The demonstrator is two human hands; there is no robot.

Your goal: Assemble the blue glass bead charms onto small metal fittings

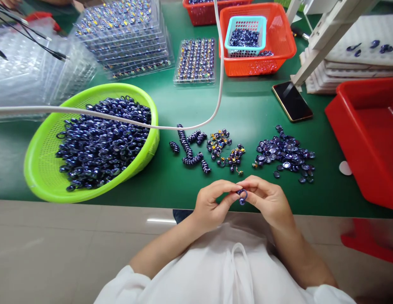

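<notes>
Currently, left hand (213,203): at the lower centre of the frame, I have thumb and fingertips pinched on one edge of the little dark blue ring piece (242,201).
Right hand (270,200): I grip the same piece from the other side with thumb and fingers, so my two sets of fingertips nearly meet.
Ring piece: held between my hands over the near edge of the desk (190,192), its round bead hanging lowest.
Just beyond my fingers: a loose cluster of gold-touched pieces (234,157) at the centre, with rows of nested dark pieces (184,143) to its left.
Right of centre: a heap of flat dark discs (285,154), and above it a phone (292,101) lying screen up.
Left side: a lime-green basket (41,169) piled with dark looped pieces (104,143).
Top of the frame: a stack of clear trays (120,38) at left, and an orange basket (279,63) holding a turquoise basket (244,51) at right.
Right edge: a red bin (358,139).
</notes>
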